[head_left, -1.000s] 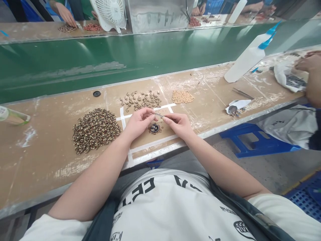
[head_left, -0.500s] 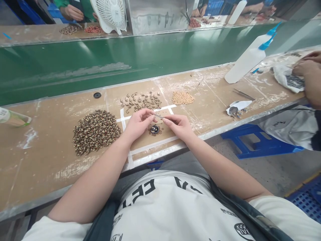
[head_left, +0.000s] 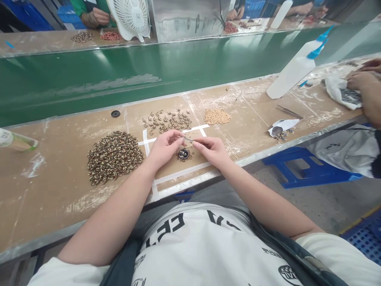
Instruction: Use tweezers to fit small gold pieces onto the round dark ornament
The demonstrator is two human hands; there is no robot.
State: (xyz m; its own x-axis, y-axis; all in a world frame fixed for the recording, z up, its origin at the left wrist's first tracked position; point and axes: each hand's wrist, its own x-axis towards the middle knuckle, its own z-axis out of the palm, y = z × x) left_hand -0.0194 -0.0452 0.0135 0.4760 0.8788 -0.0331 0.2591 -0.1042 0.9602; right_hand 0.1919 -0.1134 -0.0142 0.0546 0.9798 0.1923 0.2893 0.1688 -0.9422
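Close together over the taped area of the table, my two hands meet at a thin grey metal tool, perhaps tweezers [head_left: 188, 139]. My right hand [head_left: 212, 149] is closed on one end of it, thumb against the fingers. With its fingertips pinched at the other end, my left hand [head_left: 166, 147] holds something too small to make out. Just below the fingers lies a small round black dish [head_left: 183, 154] with shiny bits in it. Beyond the hands are scattered small brass-coloured parts [head_left: 169, 120] and a pile of tan beads [head_left: 217, 116].
A big heap of brass-coloured ring-like parts [head_left: 114, 158] lies left of my forearm. A black disc [head_left: 115, 113] sits near the green belt [head_left: 89, 83]. To the right are white bottles [head_left: 291, 75], tweezers [head_left: 289, 111] and a co-worker's hand [head_left: 364, 81].
My hands and the thin tool stay almost where they were. Across the belt, the hand of a person in green has shifted slightly to the right.
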